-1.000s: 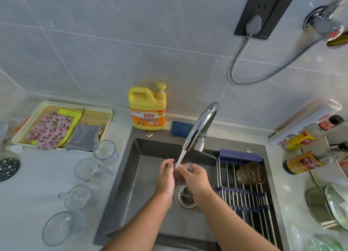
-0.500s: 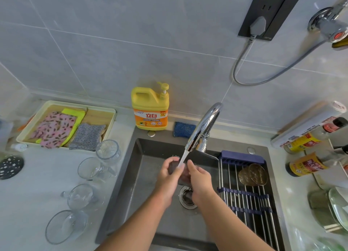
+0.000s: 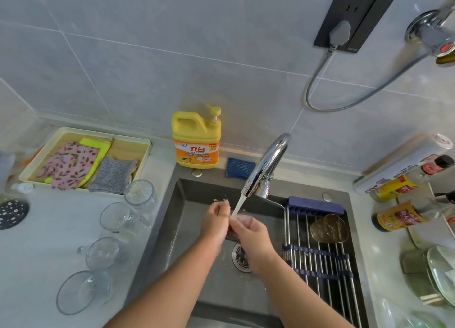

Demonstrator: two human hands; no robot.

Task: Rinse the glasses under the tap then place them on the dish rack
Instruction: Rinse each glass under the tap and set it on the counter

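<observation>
Over the sink, my left hand (image 3: 214, 223) and my right hand (image 3: 251, 236) both grip a clear glass (image 3: 242, 220) under the stream running from the chrome tap (image 3: 264, 165). The glass is mostly hidden between my fingers. An amber glass (image 3: 328, 228) lies on its side on the roll-up dish rack (image 3: 320, 256) across the sink's right part. Several clear glasses (image 3: 115, 229) stand or lie on the counter to the left of the sink.
A yellow detergent bottle (image 3: 197, 140) and a blue sponge (image 3: 240, 167) sit behind the sink (image 3: 187, 219). A tray (image 3: 145, 155) with cloths is at the back left. Sauce bottles (image 3: 403, 215) and dishes (image 3: 440, 276) crowd the right counter.
My hands have shifted slightly on the glass under the water, the left one moving a little away from the stream. The view has shifted a little.
</observation>
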